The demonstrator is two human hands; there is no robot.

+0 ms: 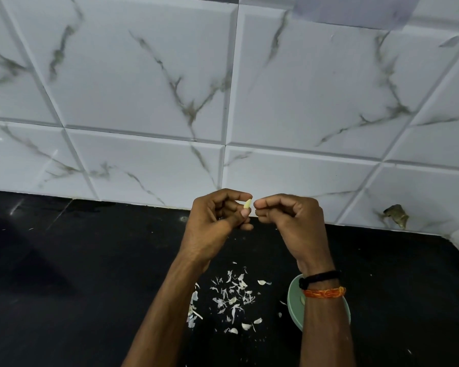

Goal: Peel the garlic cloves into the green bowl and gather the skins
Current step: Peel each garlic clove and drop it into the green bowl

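Left hand [217,221] and right hand [286,221], raised side by side above the counter [64,274], fingertips nearly meeting. The left grip pinches a pale, peeled-looking garlic clove [247,203] between thumb and forefinger, the remaining fingers curled beneath. The right grip is clenched, thumb and forefinger tips pressed together just beside the clove; whether a shred of skin lies between them cannot be told.

Right wrist: a black band [319,277] and, nearer, an orange thread band [325,292].

Below the right forearm, near right on the counter, the green bowl [293,300] shows only as an arc of rim and inner wall; a pale piece, probably a peeled clove [302,300], lies inside against the forearm's edge.

Between the two forearms, left of the bowl, a loose scatter of garlic skins [232,298] lies on the black counter, with a few stray flakes around it.

Far side: a wall of white marble-veined tiles [143,88] meets the counter's back edge; one tile at far right is chipped [395,215].
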